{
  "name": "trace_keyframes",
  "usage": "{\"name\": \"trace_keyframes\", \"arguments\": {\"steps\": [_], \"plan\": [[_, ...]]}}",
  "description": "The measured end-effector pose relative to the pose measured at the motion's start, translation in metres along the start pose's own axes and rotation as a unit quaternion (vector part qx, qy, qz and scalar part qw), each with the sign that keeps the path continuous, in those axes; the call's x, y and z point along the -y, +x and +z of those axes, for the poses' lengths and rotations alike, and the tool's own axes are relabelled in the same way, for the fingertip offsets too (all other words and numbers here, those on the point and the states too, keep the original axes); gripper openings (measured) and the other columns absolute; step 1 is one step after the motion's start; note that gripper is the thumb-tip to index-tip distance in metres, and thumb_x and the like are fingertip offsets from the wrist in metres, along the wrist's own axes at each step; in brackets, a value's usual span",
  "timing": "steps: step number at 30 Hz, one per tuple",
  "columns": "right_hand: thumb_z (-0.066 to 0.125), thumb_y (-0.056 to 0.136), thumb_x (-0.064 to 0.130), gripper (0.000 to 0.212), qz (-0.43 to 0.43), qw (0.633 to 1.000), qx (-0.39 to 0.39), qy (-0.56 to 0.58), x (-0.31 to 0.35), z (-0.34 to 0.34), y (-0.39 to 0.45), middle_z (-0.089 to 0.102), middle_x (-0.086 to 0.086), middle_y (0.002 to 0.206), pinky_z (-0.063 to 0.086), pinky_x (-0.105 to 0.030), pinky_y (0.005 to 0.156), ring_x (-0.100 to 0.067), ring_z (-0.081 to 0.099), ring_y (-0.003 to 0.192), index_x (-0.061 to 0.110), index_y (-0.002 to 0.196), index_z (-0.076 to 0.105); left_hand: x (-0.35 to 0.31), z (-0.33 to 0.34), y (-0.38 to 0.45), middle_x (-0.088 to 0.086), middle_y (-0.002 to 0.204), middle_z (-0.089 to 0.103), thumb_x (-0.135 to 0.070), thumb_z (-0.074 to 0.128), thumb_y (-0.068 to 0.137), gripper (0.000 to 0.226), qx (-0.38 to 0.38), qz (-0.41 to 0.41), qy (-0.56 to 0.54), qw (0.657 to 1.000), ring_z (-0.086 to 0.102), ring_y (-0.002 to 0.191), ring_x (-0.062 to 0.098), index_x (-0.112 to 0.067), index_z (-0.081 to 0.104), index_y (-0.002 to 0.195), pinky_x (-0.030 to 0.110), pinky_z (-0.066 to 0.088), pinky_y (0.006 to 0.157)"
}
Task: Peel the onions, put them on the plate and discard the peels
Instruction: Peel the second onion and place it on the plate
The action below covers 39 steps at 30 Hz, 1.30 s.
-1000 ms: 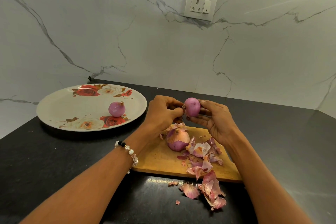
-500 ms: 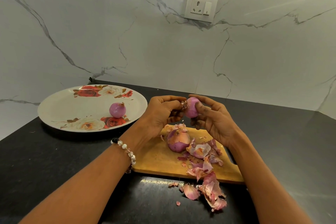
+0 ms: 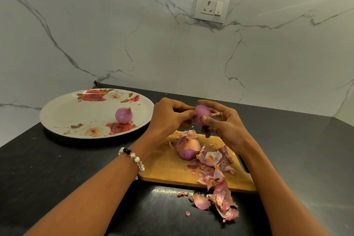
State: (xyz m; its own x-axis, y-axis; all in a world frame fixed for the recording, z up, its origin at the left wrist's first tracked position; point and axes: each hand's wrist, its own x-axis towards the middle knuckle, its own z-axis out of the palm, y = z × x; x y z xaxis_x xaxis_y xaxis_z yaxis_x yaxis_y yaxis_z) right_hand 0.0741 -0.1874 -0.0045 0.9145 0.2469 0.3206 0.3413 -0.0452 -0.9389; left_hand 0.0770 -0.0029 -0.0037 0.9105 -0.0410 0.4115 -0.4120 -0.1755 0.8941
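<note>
Change: since the earlier frames we have turned the held onion (image 3: 200, 115) between our fingers, so that our right thumb now lies across its near side; plate, board and peels lie as before.
Left hand (image 3: 168, 116): fingers curled, tips pinching at the onion's left end, where a scrap of skin seems to cling; we cannot tell how firm the pinch is.
Right hand (image 3: 225, 120): fingers wrapped behind the onion, thumb in front, cradling it above the far edge of the board (image 3: 168, 166).
Held onion: almost bare, purple and glossy; a dry tail juts from its right end.
Second onion (image 3: 187, 147): on the board, just below our hands, skin partly torn.
Peeled onion (image 3: 124, 115): on the plate (image 3: 63, 113), left of the board.
Peels (image 3: 218, 184): heaped on the board's right part, spilling off its near edge onto the counter (image 3: 57, 178).
Risk, slip: we judge the smooth bulb may squirt from our grip during a hard tug and roll across the counter.
Risk, scatter: further scraps would likely drop onto the spilled heap, spreading what must be discarded.
Risk, remnant: the tail may be left on.
</note>
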Motion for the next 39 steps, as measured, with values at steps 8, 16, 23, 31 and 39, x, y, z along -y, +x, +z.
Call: {"name": "trace_keyframes", "arguments": {"steps": [8,16,23,31,39], "plan": [[0.074,0.078,0.016,0.047,-0.006,1.000,0.003,-0.024,-0.0020,-0.0006,-0.0001,0.060,-0.014,0.118,0.058,-0.034,0.061,-0.026,0.069,0.072,0.017,0.124,0.067,0.0018,0.0012,-0.0013,0.007,0.085,0.072,-0.014,0.073,0.080,0.018,0.013,-0.027,-0.042,0.999,0.072,0.075,0.018,-0.008,0.074,0.097,0.030,0.060,0.067],[0.074,0.077,0.017,0.047,-0.008,0.999,0.011,-0.032,-0.0018,0.0011,-0.0012,0.060,-0.009,0.116,0.061,-0.034,0.064,-0.024,0.070,0.078,0.018,0.123,0.066,0.0058,0.0038,-0.0015,0.004,0.083,0.071,-0.008,0.072,0.082,0.013,-0.016,-0.011,-0.026,0.999,0.071,0.074,0.016,-0.006,0.073,0.095,0.023,0.059,0.065],[0.074,0.077,0.012,0.048,-0.026,0.999,0.015,-0.015,-0.0028,-0.0009,0.0008,0.061,-0.009,0.118,0.062,-0.034,0.068,-0.027,0.071,0.084,0.018,0.123,0.066,0.0034,0.0044,0.0011,0.007,0.086,0.072,-0.016,0.072,0.081,0.018,-0.019,-0.033,-0.059,0.998,0.071,0.076,0.019,-0.006,0.073,0.095,0.027,0.060,0.067],[0.073,0.080,0.005,0.045,-0.047,0.998,0.028,-0.028,-0.0034,0.0001,-0.0004,0.065,-0.001,0.117,0.062,-0.033,0.071,-0.025,0.071,0.099,0.023,0.120,0.065,0.0074,0.0085,-0.0011,0.002,0.080,0.071,-0.010,0.073,0.081,0.006,-0.039,-0.021,-0.047,0.998,0.071,0.072,0.016,-0.009,0.073,0.087,0.024,0.058,0.064],[0.075,0.075,0.010,0.048,-0.048,0.999,0.021,-0.004,-0.0028,0.0016,0.0003,0.066,0.001,0.116,0.062,-0.035,0.073,-0.029,0.069,0.101,0.022,0.121,0.066,0.0080,0.0099,0.0018,0.002,0.082,0.070,-0.017,0.070,0.085,0.007,-0.073,-0.033,-0.049,0.996,0.070,0.077,0.017,-0.010,0.072,0.086,0.026,0.059,0.067]]}}
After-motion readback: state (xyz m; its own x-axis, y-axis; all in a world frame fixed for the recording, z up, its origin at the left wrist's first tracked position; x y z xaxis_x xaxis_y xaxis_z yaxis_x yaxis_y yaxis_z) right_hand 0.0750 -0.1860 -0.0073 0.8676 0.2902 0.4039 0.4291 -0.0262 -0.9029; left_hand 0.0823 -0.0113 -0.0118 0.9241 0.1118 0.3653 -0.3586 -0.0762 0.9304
